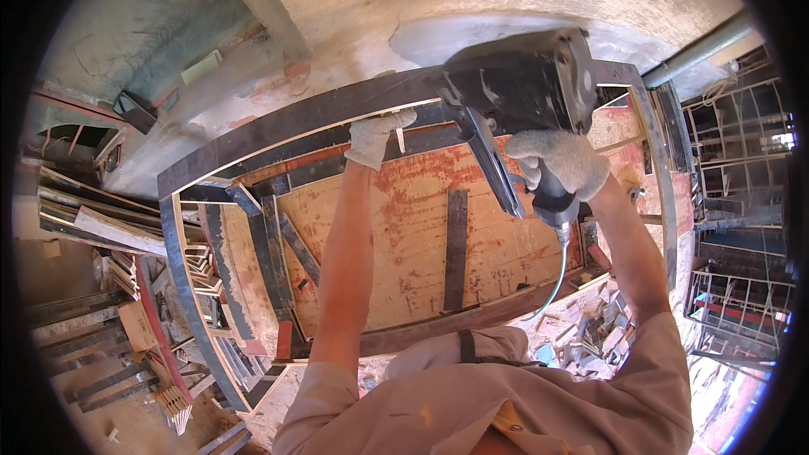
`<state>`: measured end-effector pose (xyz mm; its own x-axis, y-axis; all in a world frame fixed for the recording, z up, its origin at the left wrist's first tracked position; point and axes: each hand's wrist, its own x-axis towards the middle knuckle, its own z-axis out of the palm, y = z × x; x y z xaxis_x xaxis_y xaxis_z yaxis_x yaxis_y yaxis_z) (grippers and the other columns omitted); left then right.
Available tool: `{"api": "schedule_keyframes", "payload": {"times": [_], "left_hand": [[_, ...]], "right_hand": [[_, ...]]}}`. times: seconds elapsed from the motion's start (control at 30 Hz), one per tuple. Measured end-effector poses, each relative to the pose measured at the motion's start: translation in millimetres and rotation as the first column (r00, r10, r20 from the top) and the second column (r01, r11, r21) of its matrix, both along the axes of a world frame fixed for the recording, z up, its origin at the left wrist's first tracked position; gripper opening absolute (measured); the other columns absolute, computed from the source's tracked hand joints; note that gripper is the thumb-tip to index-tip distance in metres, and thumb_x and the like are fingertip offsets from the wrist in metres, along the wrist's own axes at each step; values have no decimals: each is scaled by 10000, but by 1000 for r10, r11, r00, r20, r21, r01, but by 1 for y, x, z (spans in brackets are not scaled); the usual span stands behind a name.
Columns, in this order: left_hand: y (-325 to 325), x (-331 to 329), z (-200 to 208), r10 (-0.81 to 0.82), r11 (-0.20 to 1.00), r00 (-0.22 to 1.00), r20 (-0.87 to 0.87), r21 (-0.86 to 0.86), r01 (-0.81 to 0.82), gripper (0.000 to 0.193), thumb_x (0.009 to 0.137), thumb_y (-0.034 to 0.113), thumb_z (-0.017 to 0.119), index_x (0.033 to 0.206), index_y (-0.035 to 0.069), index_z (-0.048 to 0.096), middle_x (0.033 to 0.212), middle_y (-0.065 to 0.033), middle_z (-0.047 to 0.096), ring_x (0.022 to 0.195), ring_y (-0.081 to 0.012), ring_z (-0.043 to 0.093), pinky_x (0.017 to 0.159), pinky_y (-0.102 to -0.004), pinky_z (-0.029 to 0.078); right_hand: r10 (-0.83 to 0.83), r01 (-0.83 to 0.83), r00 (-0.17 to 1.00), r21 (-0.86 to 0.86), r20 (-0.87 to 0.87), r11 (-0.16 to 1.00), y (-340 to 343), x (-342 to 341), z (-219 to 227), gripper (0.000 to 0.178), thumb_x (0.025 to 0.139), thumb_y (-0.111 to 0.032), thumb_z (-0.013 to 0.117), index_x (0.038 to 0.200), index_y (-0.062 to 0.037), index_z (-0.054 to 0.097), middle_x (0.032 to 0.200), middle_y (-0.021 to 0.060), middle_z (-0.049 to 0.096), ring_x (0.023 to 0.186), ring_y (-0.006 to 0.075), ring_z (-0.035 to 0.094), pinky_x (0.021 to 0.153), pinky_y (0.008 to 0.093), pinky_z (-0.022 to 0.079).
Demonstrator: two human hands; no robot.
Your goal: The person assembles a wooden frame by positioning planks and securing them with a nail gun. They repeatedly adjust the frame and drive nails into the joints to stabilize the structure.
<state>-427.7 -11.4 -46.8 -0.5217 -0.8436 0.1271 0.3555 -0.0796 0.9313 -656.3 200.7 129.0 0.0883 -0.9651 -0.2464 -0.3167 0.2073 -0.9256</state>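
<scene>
A black nail gun [518, 84] is raised over the far right part of a wooden frame [329, 105]. My right hand [560, 160], in a pale work glove, is wrapped round its handle. The gun's long magazine slants down toward the panel, and a thin air hose [558, 274] hangs from the handle's end. My left hand [371, 141], gloved too, grips a dark wooden strip [324, 139] along the frame's far side. Its fingers lie over the strip, pointing right, and partly hide what is under them. The nail gun's nose is not clearly visible.
A stained plywood panel [396, 236] lies inside the frame, with a loose dark batten [456, 248] on it. Stacked boards [109, 215] stand at the left. Wood offcuts [590, 329] litter the ground at near right. Metal racks [742, 152] stand far right.
</scene>
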Motion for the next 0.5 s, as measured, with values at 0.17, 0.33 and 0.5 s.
{"api": "schedule_keyframes", "payload": {"times": [0.17, 0.33, 0.5], "left_hand": [[3, -6, -1, 22, 995, 1000, -22, -98, -24, 772, 707, -46, 878, 1407, 25, 560, 1252, -63, 675, 1141, -163, 624, 978, -312, 532], [-15, -3, -19, -3, 994, 995, 101, -107, 14, 788, 685, -33, 895, 1401, 53, 579, 1306, -54, 653, 1172, -170, 614, 1006, -321, 520], [-18, -7, -18, 32, 983, 994, 107, -183, -12, 757, 684, -9, 904, 1375, 62, 604, 1277, -43, 667, 1163, -167, 618, 1010, -320, 512]], "right_hand": [[42, -41, 996, 13, -82, 999, -37, 1, 15, 88, 924, -90, 659, 865, -27, 672, 626, 0, 549, 542, 102, 574, 492, 280, 467], [-205, 160, 962, 240, 177, 957, -57, 21, 31, 134, 880, -59, 679, 756, -46, 627, 548, 0, 501, 439, 108, 511, 407, 274, 421], [-160, 118, 979, 290, 127, 950, -63, 13, 38, 84, 876, -120, 733, 835, -53, 705, 621, -14, 524, 542, 102, 538, 488, 286, 444]]}}
